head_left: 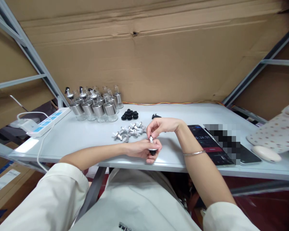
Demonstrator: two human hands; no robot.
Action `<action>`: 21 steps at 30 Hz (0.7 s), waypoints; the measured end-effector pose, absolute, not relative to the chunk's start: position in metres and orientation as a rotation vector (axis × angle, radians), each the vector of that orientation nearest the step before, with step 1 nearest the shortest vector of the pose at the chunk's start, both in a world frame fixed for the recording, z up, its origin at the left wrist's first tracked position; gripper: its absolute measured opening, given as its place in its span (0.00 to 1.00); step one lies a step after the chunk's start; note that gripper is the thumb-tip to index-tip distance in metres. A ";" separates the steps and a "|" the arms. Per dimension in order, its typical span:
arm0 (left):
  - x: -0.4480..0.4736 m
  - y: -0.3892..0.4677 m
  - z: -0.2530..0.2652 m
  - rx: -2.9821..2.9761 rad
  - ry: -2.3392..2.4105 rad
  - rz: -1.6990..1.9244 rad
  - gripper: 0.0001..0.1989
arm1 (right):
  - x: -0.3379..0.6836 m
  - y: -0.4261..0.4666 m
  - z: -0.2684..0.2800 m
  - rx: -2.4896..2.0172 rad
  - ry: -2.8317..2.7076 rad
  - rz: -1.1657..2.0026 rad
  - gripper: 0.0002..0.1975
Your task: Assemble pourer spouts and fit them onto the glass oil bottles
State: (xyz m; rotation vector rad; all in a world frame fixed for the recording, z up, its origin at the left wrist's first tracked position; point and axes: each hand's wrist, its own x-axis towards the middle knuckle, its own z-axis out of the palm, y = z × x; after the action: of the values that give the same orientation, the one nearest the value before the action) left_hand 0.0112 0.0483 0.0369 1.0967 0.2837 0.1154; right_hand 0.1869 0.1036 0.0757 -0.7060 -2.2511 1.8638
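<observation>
My left hand (143, 150) is closed around a silver pour spout (151, 140) with a black stopper (153, 153) at its lower end, held upright over the table's front edge. From above, my right hand (160, 125) pinches the spout's top; whether a small part also sits between those fingers is hidden. Just beyond my left hand lies a pile of loose silver spouts (130, 131). Black stoppers (129, 114) are heaped behind them. Small black pieces (156, 116) lie past my right hand, partly covered by it.
Glass bottles with metal sleeves (99, 110) stand at the back left, several topped with spouts. A power strip (48, 122) with a white cable lies on the left. To the right are a phone showing a timer (208, 144), a dark pixelated slab, a pale oval object (266, 154) and dotted cloth (274, 134).
</observation>
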 end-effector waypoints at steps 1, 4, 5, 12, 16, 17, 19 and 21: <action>0.011 0.048 0.036 1.097 0.289 0.120 0.21 | 0.186 0.103 0.076 -0.706 -2.248 1.863 0.14; 0.011 0.049 0.033 1.114 0.296 0.116 0.20 | 0.185 0.103 0.074 -0.712 -2.228 1.895 0.13; 0.011 0.049 0.032 1.127 0.291 0.112 0.20 | 0.184 0.103 0.074 -0.716 -2.220 1.917 0.13; 0.011 0.051 0.026 1.194 0.285 0.107 0.17 | 0.182 0.101 0.073 -0.688 -2.191 2.052 0.15; 0.009 0.049 0.029 1.233 0.313 0.105 0.16 | 0.180 0.101 0.073 -0.751 -2.143 2.041 0.16; 0.009 0.048 0.031 1.269 0.321 0.111 0.15 | 0.181 0.101 0.073 -0.782 -2.093 2.016 0.18; 0.008 0.046 0.033 1.310 0.341 0.139 0.16 | 0.184 0.101 0.075 -0.831 -2.005 1.963 0.20; 0.008 0.044 0.034 1.256 0.376 0.177 0.18 | 0.189 0.101 0.077 -0.861 -1.982 1.930 0.20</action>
State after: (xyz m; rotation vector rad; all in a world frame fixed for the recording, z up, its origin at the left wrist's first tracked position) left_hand 0.0082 0.0443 0.0336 1.2562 0.3756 0.1775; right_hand 0.1887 0.1007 0.0774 -0.8612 -1.9816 1.9296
